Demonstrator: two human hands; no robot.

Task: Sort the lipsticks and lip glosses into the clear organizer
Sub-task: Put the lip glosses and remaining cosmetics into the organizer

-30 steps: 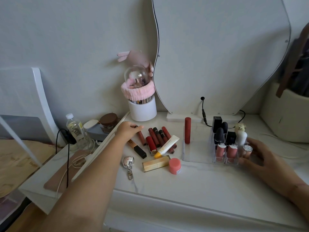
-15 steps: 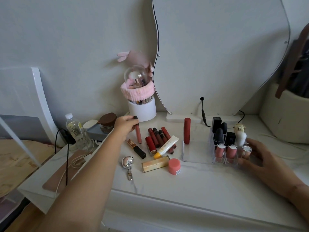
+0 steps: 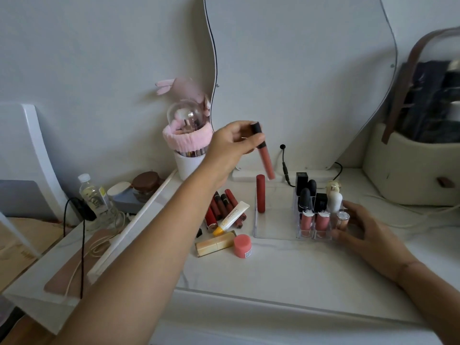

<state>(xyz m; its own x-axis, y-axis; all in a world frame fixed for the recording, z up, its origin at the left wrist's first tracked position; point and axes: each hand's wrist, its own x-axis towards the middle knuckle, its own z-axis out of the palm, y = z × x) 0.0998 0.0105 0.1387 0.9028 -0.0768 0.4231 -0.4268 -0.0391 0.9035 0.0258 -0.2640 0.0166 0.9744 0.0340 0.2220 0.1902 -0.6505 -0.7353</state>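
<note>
head: worn, faces forward-down; near vanity table (image 3: 286, 267); single view

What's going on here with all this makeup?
A person is sorting lip products into a clear organizer. The left hand pinches a pink lip gloss near its black cap, up in the air by the organizer's open left section, where one red tube stands. The right hand rests against the organizer's right end, whose slots hold several lipsticks. More tubes lie loose on the table.
</note>
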